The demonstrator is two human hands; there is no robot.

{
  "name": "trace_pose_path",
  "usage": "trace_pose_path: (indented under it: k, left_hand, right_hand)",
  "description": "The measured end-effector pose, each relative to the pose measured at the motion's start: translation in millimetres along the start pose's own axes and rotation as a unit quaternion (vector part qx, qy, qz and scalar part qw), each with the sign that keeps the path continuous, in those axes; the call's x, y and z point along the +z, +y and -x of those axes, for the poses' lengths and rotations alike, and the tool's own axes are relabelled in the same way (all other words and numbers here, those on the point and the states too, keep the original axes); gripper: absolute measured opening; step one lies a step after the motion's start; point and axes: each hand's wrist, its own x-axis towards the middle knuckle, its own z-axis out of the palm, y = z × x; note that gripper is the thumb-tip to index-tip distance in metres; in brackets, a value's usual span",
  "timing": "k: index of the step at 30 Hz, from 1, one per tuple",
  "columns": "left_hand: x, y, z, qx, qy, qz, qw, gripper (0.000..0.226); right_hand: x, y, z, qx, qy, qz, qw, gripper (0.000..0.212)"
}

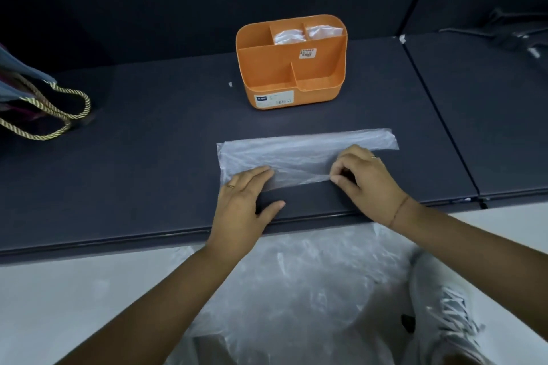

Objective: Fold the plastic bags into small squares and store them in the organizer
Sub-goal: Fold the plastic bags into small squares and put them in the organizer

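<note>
A clear plastic bag (pixel 302 151) lies flattened as a long strip on the dark shelf (pixel 148 133). My left hand (pixel 246 201) presses flat on the strip's near left corner with straight fingers. My right hand (pixel 364 178) pinches the strip's near edge between curled fingers and thumb. Behind the strip stands the orange organizer (pixel 292 68); folded clear bags (pixel 305 34) fill two of its back compartments, and its front compartments hold nothing.
A pile of loose clear plastic bags (pixel 311 284) lies on the pale floor below the shelf edge, beside a white sneaker (pixel 444 305). A bag with gold rope handles (pixel 44 109) sits at the shelf's left. A seam (pixel 439 115) divides the shelf at right.
</note>
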Motion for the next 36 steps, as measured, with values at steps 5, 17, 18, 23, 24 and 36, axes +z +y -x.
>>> trace_pose_path:
  k: [5, 17, 18, 23, 24, 36]
  left_hand:
    - [2.8, -7.9, -0.2, 0.083, 0.113, -0.042, 0.989, 0.024]
    - [-7.2, 16.3, 7.0, -0.063, 0.089, 0.057, 0.992, 0.02]
    - [-9.9, 14.5, 6.8, -0.094, 0.081, 0.063, 0.99, 0.017]
    - [-22.6, 5.3, 3.8, -0.208, 0.06, 0.132, 0.967, 0.004]
    - [-24.7, 5.9, 0.8, -0.226, 0.071, 0.161, 0.958, 0.004]
    - [-18.7, 10.9, -12.9, -0.166, 0.184, -0.067, 0.967, 0.033]
  right_hand:
    - [-17.5, -2.1, 7.6, 0.012, -0.022, 0.041, 0.999, 0.019]
    - [12.9, -19.3, 2.7, -0.123, 0.042, 0.1, 0.986, 0.022]
    - [8.1, -13.4, 0.0, -0.108, 0.045, 0.07, 0.991, 0.018]
    - [-26.6, 1.8, -16.4, 0.089, -0.028, -0.131, 0.987, 0.007]
    - [-28.7, 3.7, -19.4, 0.114, -0.028, -0.152, 0.981, 0.007]
    - [-10.5, -4.0, -33.7, 0.217, 0.058, -0.038, 0.974, 0.031]
